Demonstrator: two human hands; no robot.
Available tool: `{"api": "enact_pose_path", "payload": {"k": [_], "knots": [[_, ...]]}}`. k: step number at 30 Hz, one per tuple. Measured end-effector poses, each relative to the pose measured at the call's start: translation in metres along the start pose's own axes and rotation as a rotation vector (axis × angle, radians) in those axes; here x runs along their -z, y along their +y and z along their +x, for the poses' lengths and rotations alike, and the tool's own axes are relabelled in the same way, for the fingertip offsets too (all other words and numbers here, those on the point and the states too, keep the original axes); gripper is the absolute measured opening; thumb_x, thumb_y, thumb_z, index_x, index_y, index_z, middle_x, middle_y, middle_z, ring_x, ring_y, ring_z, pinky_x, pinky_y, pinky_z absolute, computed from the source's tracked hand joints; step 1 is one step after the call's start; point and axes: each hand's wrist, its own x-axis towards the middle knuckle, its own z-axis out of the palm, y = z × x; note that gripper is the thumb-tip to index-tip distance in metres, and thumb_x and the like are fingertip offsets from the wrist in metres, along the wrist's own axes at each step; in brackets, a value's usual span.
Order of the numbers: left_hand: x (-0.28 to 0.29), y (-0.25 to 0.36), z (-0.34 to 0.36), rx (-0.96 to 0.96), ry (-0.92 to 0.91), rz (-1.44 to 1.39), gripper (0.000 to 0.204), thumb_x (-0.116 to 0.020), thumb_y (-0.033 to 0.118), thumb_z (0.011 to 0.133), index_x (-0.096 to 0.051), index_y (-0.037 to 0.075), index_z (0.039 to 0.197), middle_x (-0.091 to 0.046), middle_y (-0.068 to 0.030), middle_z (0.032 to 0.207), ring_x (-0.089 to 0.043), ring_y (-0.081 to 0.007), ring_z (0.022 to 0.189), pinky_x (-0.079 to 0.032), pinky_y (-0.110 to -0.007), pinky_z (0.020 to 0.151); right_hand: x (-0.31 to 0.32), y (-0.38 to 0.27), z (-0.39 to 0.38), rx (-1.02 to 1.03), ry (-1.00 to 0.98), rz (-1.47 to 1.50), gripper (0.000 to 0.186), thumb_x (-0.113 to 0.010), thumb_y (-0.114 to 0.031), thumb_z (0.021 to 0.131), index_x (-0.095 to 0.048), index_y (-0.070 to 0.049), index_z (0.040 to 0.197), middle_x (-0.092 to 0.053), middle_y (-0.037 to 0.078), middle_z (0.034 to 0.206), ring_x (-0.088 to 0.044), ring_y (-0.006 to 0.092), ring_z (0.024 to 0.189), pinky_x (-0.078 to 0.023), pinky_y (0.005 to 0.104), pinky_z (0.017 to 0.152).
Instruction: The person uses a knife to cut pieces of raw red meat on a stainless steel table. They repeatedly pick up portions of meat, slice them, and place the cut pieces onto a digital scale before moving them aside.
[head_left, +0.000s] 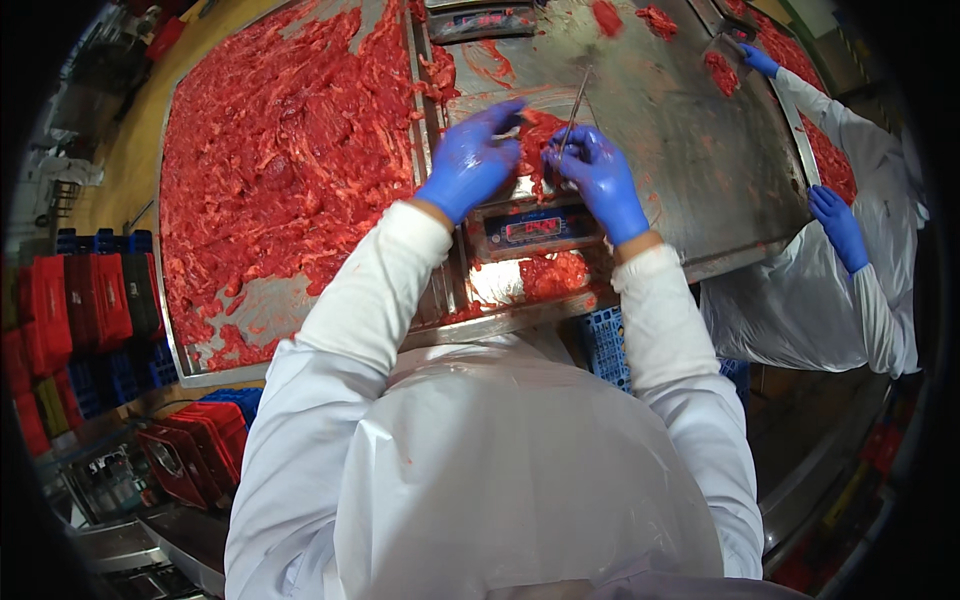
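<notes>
My left hand, in a blue glove, is held with its fingers apart beside a piece of red raw meat. My right hand, also blue-gloved, is closed around a thin metal tool that points up and away; its exact kind does not show clearly. The meat lies between both hands, over a weighing scale with a lit red display. More meat sits in front of the scale. Left of my hands a wide metal tray is heaped with meat trimmings.
A second scale stands at the far side of the steel table. At right a co-worker's gloved hand rests by the table edge; the other is near meat. Red crates are stacked at left, and a blue crate sits below the table.
</notes>
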Motion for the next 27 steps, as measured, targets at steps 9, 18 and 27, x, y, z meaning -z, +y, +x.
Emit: {"api": "enact_pose_path", "payload": {"k": [9, 18, 27], "knots": [[0.038, -0.032, -0.071, -0.105, -0.010, 0.665, 0.020, -0.075, 0.026, 0.091, -0.076, 0.008, 0.101, -0.071, -0.0119, 0.100, -0.069, -0.0329, 0.097, -0.056, -0.044, 0.084, 0.020, 0.024, -0.092, -0.434, -0.321, 0.150, 0.031, -0.074, -0.019, 0.099, -0.068, 0.002, 0.121, -0.073, 0.008, 0.102, -0.070, 0.0156, 0.086, -0.059, 0.0334, 0.090], [0.030, -0.039, -0.082, 0.062, -0.019, 0.578, 0.018, -0.073, 0.021, 0.086, -0.070, 0.004, 0.090, -0.066, -0.0175, 0.091, -0.064, -0.0376, 0.091, -0.051, -0.046, 0.081, -0.035, 0.026, -0.037, -0.481, -0.281, 0.139, 0.029, -0.073, -0.024, 0.101, -0.070, -0.001, 0.117, -0.070, 0.006, 0.090, -0.067, 0.0142, 0.078, -0.056, 0.0294, 0.075], [0.127, -0.107, -0.160, 0.322, 0.430, 0.955, 0.066, -0.085, 0.027, 0.077, -0.066, 0.008, 0.137, -0.048, -0.0301, 0.149, -0.045, -0.0472, 0.140, -0.044, -0.047, 0.114, -0.101, 0.008, -0.063, 0.045, -0.457, -0.367, 0.051, -0.074, -0.020, 0.094, -0.059, 0.000, 0.138, -0.067, 0.016, 0.129, -0.065, 0.0273, 0.117, -0.053, 0.0377, 0.101]]}}
